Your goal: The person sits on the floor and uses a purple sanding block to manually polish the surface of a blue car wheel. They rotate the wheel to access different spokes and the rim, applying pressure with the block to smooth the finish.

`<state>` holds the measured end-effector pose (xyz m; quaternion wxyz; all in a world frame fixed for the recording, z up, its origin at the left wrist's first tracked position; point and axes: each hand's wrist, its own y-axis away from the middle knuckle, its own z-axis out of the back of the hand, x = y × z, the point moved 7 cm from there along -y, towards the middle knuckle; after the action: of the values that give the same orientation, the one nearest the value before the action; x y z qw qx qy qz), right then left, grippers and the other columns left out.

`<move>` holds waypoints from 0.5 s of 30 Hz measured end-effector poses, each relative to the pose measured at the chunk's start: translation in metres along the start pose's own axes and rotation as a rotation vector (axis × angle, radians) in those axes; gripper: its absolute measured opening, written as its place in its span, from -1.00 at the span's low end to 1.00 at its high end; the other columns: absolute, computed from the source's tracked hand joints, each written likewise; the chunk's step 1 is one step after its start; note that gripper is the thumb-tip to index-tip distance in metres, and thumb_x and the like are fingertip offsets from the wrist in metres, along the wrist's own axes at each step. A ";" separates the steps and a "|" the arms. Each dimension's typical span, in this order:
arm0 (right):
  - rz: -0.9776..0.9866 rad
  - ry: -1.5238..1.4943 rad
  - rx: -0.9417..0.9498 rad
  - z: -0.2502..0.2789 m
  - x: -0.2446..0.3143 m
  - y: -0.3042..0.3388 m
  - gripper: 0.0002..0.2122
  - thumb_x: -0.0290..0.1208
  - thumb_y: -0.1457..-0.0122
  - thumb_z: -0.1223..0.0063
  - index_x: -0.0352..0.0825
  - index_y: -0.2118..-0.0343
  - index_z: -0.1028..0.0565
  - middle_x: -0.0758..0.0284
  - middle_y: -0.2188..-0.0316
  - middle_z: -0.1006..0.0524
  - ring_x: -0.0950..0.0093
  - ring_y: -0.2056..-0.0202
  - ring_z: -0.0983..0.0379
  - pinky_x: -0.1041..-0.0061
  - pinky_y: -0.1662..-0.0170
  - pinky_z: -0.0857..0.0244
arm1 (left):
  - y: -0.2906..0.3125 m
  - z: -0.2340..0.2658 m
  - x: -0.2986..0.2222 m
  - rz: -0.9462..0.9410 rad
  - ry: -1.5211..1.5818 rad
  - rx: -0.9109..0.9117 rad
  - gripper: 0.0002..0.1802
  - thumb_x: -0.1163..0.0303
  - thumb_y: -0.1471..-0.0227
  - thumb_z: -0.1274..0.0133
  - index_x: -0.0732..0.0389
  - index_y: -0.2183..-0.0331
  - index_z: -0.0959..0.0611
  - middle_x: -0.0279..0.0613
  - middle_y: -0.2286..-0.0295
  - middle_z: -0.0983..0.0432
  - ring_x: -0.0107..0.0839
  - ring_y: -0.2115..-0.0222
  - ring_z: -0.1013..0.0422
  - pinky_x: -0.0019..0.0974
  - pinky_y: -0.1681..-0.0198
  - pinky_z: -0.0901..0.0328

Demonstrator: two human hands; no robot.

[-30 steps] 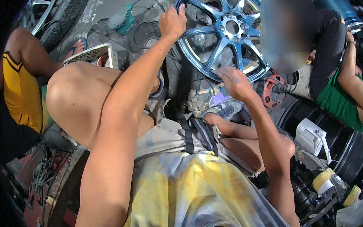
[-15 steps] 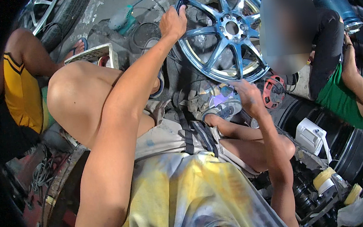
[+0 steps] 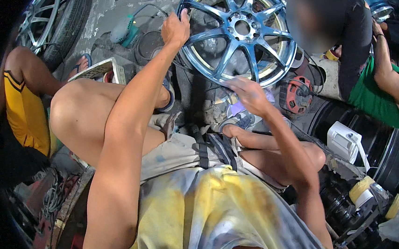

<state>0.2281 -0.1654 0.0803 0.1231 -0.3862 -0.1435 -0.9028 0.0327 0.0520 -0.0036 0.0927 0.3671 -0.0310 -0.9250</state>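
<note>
A blue alloy wheel rim (image 3: 228,62) with shiny spokes is in front of me at the top of the view. At its left edge, my left hand (image 3: 175,29) is closed around the outer lip, thumb pointing up. My right hand (image 3: 250,95) is at the wheel's near edge, fingers reaching to the lower lip. Motion smears those fingers, so whether anything is in them cannot be made out.
A green power sander (image 3: 123,31) with a cord lies left of the wheel, behind a white crate (image 3: 119,71). A red-and-black round object (image 3: 296,96) is at right. Co-workers sit on both sides; black wheel barrels (image 3: 379,150) and a white box (image 3: 343,137) stand at right.
My right hand has moved left along the wheel's near edge. The wheel and my left hand appear slightly farther left in view. The co-worker's head at right has shifted.
</note>
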 end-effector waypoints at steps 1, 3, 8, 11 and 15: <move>-0.003 -0.006 0.001 0.002 -0.002 0.000 -0.78 -0.48 -0.22 0.07 -0.35 0.11 -0.52 0.10 0.23 -0.55 0.09 0.19 -0.48 0.27 0.08 -0.34 | 0.000 0.001 -0.002 0.008 -0.007 0.003 -0.38 -0.08 -0.17 0.14 0.38 0.23 -0.60 0.25 0.26 -0.54 0.20 0.19 -0.45 0.09 0.08 -0.30; -0.017 -0.022 0.014 -0.001 -0.003 0.004 -0.78 -0.49 -0.21 0.06 -0.35 0.11 -0.52 0.08 0.23 -0.55 0.08 0.18 -0.47 0.28 0.09 -0.34 | 0.003 0.001 0.005 0.035 -0.024 0.017 -0.38 -0.08 -0.17 0.14 0.38 0.25 -0.60 0.26 0.27 -0.54 0.20 0.19 -0.45 0.09 0.08 -0.30; -0.111 0.263 0.028 0.028 -0.031 0.043 -0.69 -0.57 -0.10 0.07 -0.28 0.08 -0.54 0.11 0.31 -0.55 0.13 0.29 -0.51 0.25 0.21 -0.39 | -0.001 0.001 0.002 -0.011 -0.002 -0.007 -0.39 -0.07 -0.17 0.13 0.38 0.27 -0.59 0.27 0.28 -0.54 0.19 0.19 -0.45 0.09 0.09 -0.31; 0.081 0.353 -0.149 -0.002 0.003 0.021 -0.58 -0.60 0.05 0.06 -0.30 0.05 -0.52 0.10 0.36 -0.51 0.10 0.37 -0.50 0.21 0.30 -0.39 | -0.001 0.002 0.007 0.004 -0.018 -0.005 -0.40 -0.06 -0.17 0.13 0.39 0.26 -0.58 0.27 0.28 -0.54 0.19 0.19 -0.45 0.09 0.10 -0.31; -0.054 0.416 -0.098 0.013 -0.001 0.025 -0.59 -0.57 0.07 0.01 -0.32 0.06 -0.51 0.13 0.30 -0.53 0.10 0.33 -0.52 0.23 0.27 -0.42 | -0.003 0.002 0.009 -0.004 -0.019 0.013 -0.40 -0.06 -0.17 0.13 0.39 0.26 -0.58 0.29 0.27 -0.53 0.20 0.19 -0.44 0.09 0.10 -0.31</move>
<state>0.2455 -0.1844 0.0923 0.1071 -0.1930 -0.0810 -0.9720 0.0247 0.0534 -0.0091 0.0881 0.3592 -0.0368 -0.9284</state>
